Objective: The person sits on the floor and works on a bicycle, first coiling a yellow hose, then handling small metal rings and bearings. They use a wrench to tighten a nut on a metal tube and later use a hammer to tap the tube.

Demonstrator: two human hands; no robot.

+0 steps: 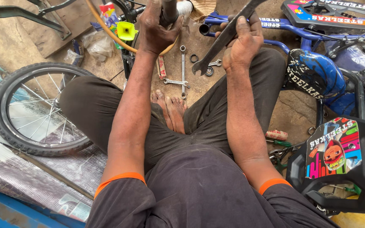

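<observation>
Spanner point(222, 40) in right hand point(241, 42): axis diagonal, open jaw pointing lower-left.

This is a bicycle repair workshop, worked at ground level. A spoked wheel point(34, 109) lies flat on the dirt floor point(292, 114), and a small blue bicycle frame point(275, 29) rests beside it. Spanners point(182, 69), nuts and washers point(194, 58) are scattered over the ground, near a black chain guard with a colourful sticker point(334, 160) and loose plastic wrapping point(96, 44).
</observation>
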